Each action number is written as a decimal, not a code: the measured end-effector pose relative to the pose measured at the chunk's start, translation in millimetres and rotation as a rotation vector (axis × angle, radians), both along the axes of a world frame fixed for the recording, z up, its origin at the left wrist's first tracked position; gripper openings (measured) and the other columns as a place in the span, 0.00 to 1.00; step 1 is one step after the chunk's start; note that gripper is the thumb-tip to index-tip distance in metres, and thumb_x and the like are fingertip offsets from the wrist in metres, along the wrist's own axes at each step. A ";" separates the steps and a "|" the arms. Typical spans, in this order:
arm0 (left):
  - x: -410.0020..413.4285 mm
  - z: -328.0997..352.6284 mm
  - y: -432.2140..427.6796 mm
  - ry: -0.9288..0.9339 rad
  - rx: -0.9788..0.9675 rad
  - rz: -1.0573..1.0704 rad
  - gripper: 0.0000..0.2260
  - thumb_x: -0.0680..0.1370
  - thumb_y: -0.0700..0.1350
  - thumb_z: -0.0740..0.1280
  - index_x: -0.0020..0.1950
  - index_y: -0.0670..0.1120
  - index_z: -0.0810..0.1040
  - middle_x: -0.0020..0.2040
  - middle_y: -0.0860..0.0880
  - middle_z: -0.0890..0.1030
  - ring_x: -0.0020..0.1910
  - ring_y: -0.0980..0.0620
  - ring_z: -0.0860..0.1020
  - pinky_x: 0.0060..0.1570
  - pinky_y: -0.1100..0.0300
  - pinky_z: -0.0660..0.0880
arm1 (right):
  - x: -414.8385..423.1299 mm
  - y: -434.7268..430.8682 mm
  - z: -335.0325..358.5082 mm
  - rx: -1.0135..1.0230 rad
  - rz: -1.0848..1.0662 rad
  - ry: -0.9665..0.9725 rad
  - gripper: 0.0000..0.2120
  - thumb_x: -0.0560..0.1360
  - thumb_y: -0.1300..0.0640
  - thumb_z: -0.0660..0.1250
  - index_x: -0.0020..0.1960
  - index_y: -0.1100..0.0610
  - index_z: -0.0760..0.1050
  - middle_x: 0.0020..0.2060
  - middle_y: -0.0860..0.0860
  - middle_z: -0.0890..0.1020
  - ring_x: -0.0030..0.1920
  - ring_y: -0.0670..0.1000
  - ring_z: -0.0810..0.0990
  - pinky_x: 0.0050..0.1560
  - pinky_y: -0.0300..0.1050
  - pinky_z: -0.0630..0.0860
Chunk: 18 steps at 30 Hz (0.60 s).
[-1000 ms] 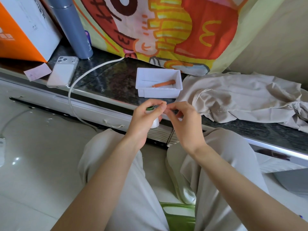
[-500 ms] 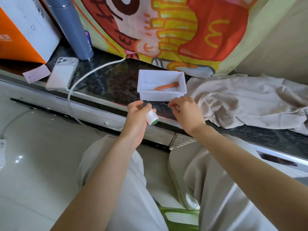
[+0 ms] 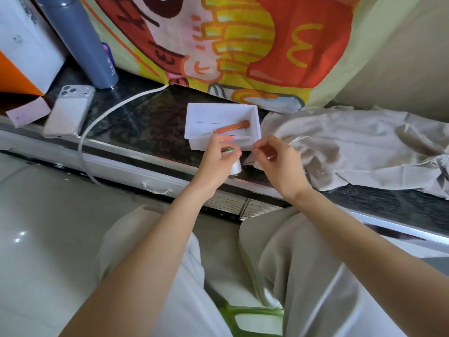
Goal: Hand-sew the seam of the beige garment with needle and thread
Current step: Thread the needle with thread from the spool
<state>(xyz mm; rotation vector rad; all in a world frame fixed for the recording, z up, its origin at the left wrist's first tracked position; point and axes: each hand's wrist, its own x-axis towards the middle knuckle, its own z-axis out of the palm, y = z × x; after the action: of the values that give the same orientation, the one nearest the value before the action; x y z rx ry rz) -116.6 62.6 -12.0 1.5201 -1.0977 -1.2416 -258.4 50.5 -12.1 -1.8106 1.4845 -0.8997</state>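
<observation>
My left hand (image 3: pixel 216 161) grips a white thread spool with green ends (image 3: pixel 234 166) just in front of the white tray (image 3: pixel 255 117). My right hand (image 3: pixel 277 161) hovers beside it with thumb and fingers pinched together; what it pinches is too thin to make out, likely the thread end. The tray holds an orange-handled tool (image 3: pixel 232 126) and a thin needle (image 3: pixel 209 122). The crumpled beige garment (image 3: pixel 352 147) lies on the dark stone ledge (image 3: pixel 150 122) to the right of the tray, its near corner just under my right hand.
A phone in a clear case (image 3: pixel 69 110) and a white cable (image 3: pixel 109 110) lie on the ledge at left, beside a grey-blue bottle (image 3: pixel 82 42) and a white-and-orange box (image 3: pixel 21 49). A colourful printed cloth (image 3: pixel 230 45) hangs behind. My knees and a green stool (image 3: pixel 252 317) are below.
Both hands rose from my lap to the ledge edge by the tray. The spool turned in my left hand, and the hands drew slightly apart.
</observation>
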 end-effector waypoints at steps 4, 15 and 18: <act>-10.0 1.9 -2.4 0.099 0.037 -0.027 0.06 0.81 0.39 0.59 0.50 0.50 0.70 0.49 0.52 0.72 0.45 0.53 0.75 0.50 0.49 0.75 | -9.0 -4.7 0.6 0.010 0.019 -0.033 0.05 0.78 0.60 0.63 0.47 0.52 0.76 0.39 0.42 0.80 0.39 0.38 0.76 0.44 0.28 0.70; -17.8 -2.2 -1.2 -0.152 -0.009 -0.050 0.07 0.78 0.35 0.58 0.51 0.45 0.62 0.48 0.48 0.66 0.43 0.53 0.68 0.37 0.66 0.68 | -12.6 -2.6 -0.7 -0.016 0.067 0.002 0.06 0.78 0.61 0.63 0.49 0.56 0.79 0.40 0.42 0.80 0.39 0.34 0.75 0.45 0.25 0.69; -14.1 -9.5 -3.5 -0.359 -0.043 -0.137 0.14 0.76 0.30 0.56 0.53 0.45 0.57 0.52 0.47 0.60 0.47 0.53 0.64 0.40 0.72 0.66 | -13.0 -4.8 -3.4 -0.011 0.019 -0.006 0.07 0.78 0.61 0.63 0.50 0.56 0.79 0.43 0.46 0.81 0.40 0.37 0.76 0.46 0.27 0.71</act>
<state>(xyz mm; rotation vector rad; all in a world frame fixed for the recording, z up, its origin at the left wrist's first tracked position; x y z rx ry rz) -130.7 59.1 -21.5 1.6992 -1.4725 -1.0490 -271.4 45.7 -15.5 -1.8251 1.4589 -0.9055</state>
